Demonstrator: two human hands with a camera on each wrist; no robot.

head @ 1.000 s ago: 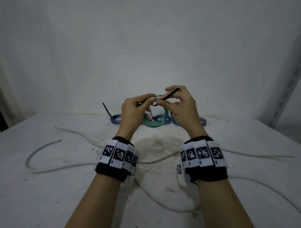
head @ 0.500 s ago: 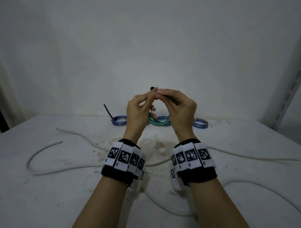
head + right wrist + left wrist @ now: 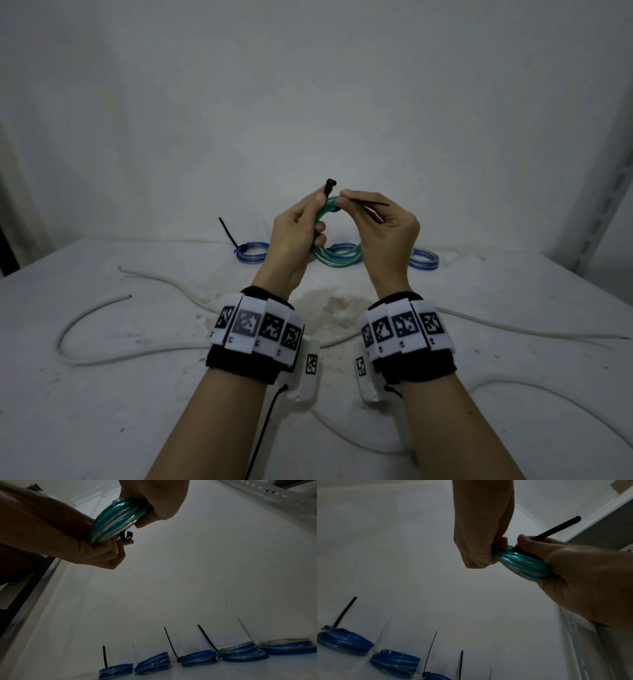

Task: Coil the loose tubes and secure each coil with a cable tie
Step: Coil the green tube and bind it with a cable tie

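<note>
A green tube coil (image 3: 337, 257) hangs upright in the air between both hands; it also shows in the wrist views (image 3: 522, 562) (image 3: 116, 519). My left hand (image 3: 317, 212) grips the coil's left side with curled fingers. A black cable tie (image 3: 363, 202) crosses the top of the coil. Its head (image 3: 330, 183) (image 3: 127, 536) sticks up just above my left thumb. My right hand (image 3: 344, 198) pinches the tie's tail (image 3: 556, 527) at the coil's top, and the tail points right. How far the tie wraps round the coil is hidden by the fingers.
Several blue coils (image 3: 251, 251) (image 3: 199, 658) bound with ties stand in a row along the back wall. Loose white tubes (image 3: 102, 356) (image 3: 513, 329) snake over the white table (image 3: 102, 428) around my forearms. A metal rack upright (image 3: 599, 205) rises at the right.
Both hands lifted the green coil higher and their fingertips met at its top. The tie's tail now sticks out to the right, and its head stands above my left thumb.
</note>
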